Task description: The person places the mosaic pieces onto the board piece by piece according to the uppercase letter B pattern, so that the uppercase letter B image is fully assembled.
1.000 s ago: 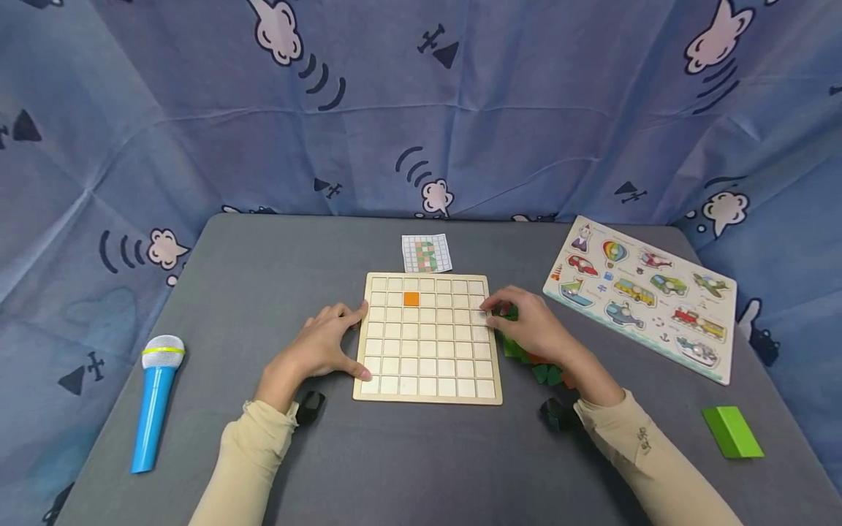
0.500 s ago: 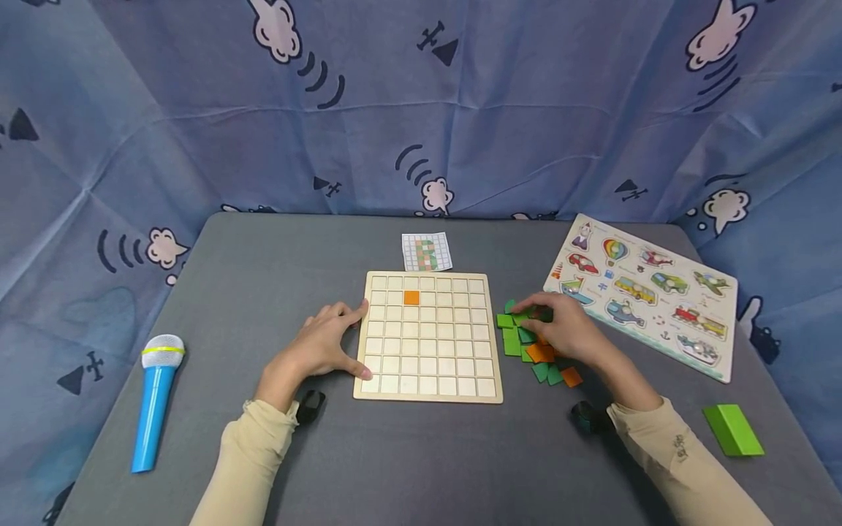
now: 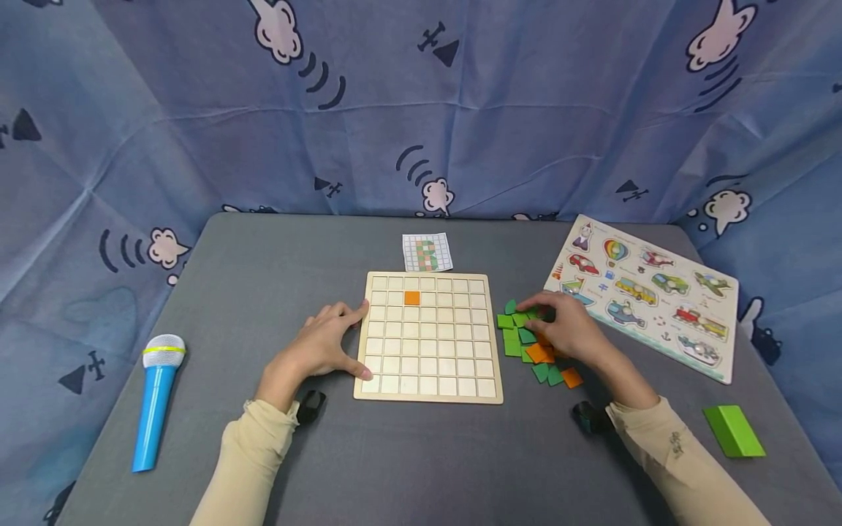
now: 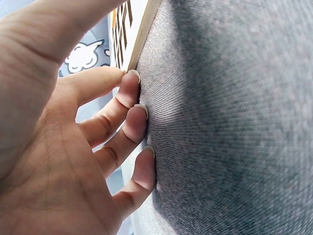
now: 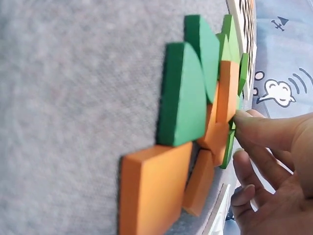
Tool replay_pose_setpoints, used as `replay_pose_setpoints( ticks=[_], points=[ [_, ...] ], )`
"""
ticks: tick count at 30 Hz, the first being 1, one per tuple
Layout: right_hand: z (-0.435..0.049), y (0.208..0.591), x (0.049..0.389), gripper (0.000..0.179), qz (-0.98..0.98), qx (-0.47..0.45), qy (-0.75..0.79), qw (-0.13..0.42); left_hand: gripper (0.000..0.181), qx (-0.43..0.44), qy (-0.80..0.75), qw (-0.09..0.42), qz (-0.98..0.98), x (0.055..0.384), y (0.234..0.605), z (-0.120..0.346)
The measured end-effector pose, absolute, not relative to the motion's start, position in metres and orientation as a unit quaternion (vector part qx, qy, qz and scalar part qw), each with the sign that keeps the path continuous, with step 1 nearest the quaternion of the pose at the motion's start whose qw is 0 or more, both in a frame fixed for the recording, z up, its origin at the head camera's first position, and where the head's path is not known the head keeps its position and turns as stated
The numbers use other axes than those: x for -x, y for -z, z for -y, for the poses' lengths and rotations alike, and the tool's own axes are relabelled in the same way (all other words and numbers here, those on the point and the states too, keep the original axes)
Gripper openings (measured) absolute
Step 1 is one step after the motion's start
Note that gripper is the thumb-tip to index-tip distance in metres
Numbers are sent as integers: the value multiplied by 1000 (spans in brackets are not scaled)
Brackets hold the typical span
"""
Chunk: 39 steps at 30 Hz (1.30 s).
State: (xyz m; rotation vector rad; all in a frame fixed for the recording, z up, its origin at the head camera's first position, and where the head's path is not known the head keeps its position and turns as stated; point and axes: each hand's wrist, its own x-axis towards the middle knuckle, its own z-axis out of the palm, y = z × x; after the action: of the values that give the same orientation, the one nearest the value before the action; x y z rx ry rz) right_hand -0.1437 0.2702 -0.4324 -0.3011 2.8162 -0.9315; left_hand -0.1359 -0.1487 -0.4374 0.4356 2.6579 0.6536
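A wooden grid board point(image 3: 427, 351) lies flat, with one orange square tile point(image 3: 411, 298) in a cell near its top. My left hand point(image 3: 322, 340) is spread along its left side: the thumb rests on the lower left corner and the index finger touches the edge higher up. In the left wrist view, the other fingertips point(image 4: 136, 117) rest on the cloth. To the right of the board, my right hand point(image 3: 566, 329) reaches over a heap of green tiles point(image 3: 511, 342) and orange tiles point(image 3: 539, 353). Its thumb and index finger are at the heap's far end, partly hiding tiles there.
A small printed pattern card point(image 3: 427, 253) lies behind the board. A picture puzzle board point(image 3: 645, 292) is at the back right, and a green block point(image 3: 733, 431) near the right edge. At the left lies a blue toy microphone point(image 3: 158, 402). A patterned curtain point(image 3: 421, 109) hangs behind the table.
My right hand has moved right from the grid board's right edge to over the tile heap, uncovering more tiles. My left hand and the orange tile on the board have stayed put.
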Motion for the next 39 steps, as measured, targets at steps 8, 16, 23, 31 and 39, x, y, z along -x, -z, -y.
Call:
replay_pose_setpoints(
  ticks=[8, 16, 23, 31, 39],
  points=[
    [-268, 440, 146, 19, -937, 105, 327, 67, 127, -155, -232, 183, -943, 136, 438, 148],
    [-265, 438, 151, 9, -938, 95, 327, 68, 127, -155, -235, 186, -941, 136, 439, 149],
    [-252, 430, 158, 13, -929, 109, 352, 33, 127, -159, -237, 187, -940, 137, 439, 150],
    [-221, 427, 170, 18, -913, 120, 390, 24, 126, -167, -248, 176, -938, 138, 440, 153],
    [-180, 432, 179, 11, -912, 108, 395, 31, 126, -167, -249, 178, -937, 137, 441, 152]
  ],
)
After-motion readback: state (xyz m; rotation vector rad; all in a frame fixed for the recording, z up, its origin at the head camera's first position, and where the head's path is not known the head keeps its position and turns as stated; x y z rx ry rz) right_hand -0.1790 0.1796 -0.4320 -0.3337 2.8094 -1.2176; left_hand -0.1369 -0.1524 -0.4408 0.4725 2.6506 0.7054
